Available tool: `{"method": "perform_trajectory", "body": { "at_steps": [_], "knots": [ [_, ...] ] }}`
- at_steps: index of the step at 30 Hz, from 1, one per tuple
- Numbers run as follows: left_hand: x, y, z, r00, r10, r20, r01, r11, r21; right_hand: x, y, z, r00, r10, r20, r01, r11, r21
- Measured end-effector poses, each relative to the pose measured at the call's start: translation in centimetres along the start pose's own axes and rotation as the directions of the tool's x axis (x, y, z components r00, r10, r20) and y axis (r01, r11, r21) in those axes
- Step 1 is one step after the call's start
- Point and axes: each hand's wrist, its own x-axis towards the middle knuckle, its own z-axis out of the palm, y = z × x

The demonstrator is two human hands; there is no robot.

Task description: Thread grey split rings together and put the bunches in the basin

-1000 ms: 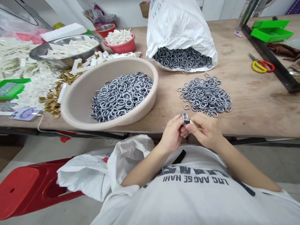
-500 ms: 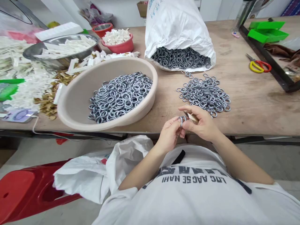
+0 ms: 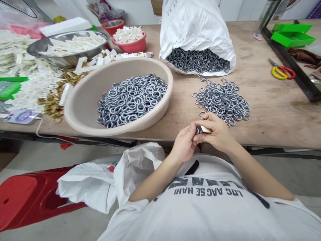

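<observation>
The person's left hand [image 3: 184, 144] and right hand [image 3: 217, 132] are both closed, neither released, and meet just over the near edge of a worn wooden table [image 3: 273, 113]. Between their fingertips they grasp a small grey metal ring with a pale cream strip [image 3: 202, 129], which sits just right of the main landmark, a wide round beige plastic basin [image 3: 77, 112]. The fingers hide part of the piece, so how the ring and strip are joined cannot be confirmed. The basin holds a deep bed of loose grey metal rings [image 3: 131, 100]. To its right, close beyond the hands, lies a flat heap of matching rings [image 3: 222, 103]. Beyond the basin, a white woven sack [image 3: 195, 23] lies on its side with a mass of rings [image 3: 198, 61] at its mouth. Left of the basin are a stainless steel bowl [image 3: 60, 58] of white strips and a scatter of brass-coloured scraps [image 3: 56, 100]. Status: one piece is in hand, and a large stock of rings is left in the basin, heap and sack. No separate batch of finished pieces can be identified.
</observation>
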Motion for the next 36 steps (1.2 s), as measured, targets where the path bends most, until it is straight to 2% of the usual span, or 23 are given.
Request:
{"method": "perform_trajectory", "body": {
  "at_steps": [4, 8, 10, 13, 15, 18, 23, 25, 28, 31, 34, 36],
  "knots": [
    [0.6, -1.1, -0.1, 0.996, 0.044, -0.082, -0.047, 0.998, -0.029, 0.0, 0.3, 0.4, 0.998, 0.002, -0.057, -0.003, 1.000, -0.025],
    [0.8, -0.9, -0.4, 0.980, 0.040, -0.196, -0.071, 0.986, -0.152, -0.4, 0.1, 0.9, 0.994, -0.011, -0.111, 0.005, 0.999, -0.051],
    [0.9, -0.5, -0.4, 0.974, -0.028, -0.227, -0.034, 0.964, -0.263, -0.7, -0.2, 1.3, 0.997, -0.046, -0.066, 0.037, 0.991, -0.132],
    [0.9, 0.2, -0.2, 0.954, -0.204, -0.220, 0.105, 0.914, -0.392, -0.9, -0.6, 1.6, 0.998, -0.063, 0.017, 0.065, 0.969, -0.237],
    [0.6, 0.5, 0.0, 0.945, -0.235, -0.227, 0.122, 0.898, -0.422, -0.9, -0.8, 1.4, 0.998, -0.053, -0.046, 0.043, 0.977, -0.208],
    [-0.3, 0.3, 0.2, 0.965, -0.150, -0.217, 0.069, 0.938, -0.338, -0.9, -1.1, 0.7, 0.986, -0.017, -0.164, 0.004, 0.997, -0.077],
    [-1.7, -1.3, 0.7, 0.990, 0.010, -0.141, -0.010, 1.000, 0.000, -1.0, -2.1, 0.4, 0.996, 0.039, -0.079, -0.032, 0.996, 0.085],
    [-2.0, -1.8, 0.9, 0.991, 0.044, -0.127, -0.034, 0.996, 0.077, -1.0, -2.3, 0.6, 0.996, 0.060, -0.069, -0.050, 0.989, 0.137],
    [-2.3, -2.1, 1.1, 0.994, 0.068, -0.086, -0.057, 0.989, 0.134, -1.2, -2.3, 0.7, 0.987, 0.098, -0.124, -0.075, 0.981, 0.177],
    [-2.6, -1.8, 1.2, 0.995, 0.071, -0.077, -0.062, 0.991, 0.119, -1.9, -2.4, 0.6, 0.985, 0.046, -0.165, -0.036, 0.997, 0.063],
    [-3.0, -1.4, 1.4, 0.985, 0.076, -0.158, -0.064, 0.995, 0.075, -3.0, -3.0, 0.7, 0.997, -0.034, -0.071, 0.023, 0.989, -0.147],
    [-3.3, -1.2, 1.6, 0.978, 0.079, -0.195, -0.069, 0.996, 0.061, -3.6, -3.4, 0.8, 0.999, -0.040, -0.015, 0.035, 0.966, -0.257]
  ]
}}
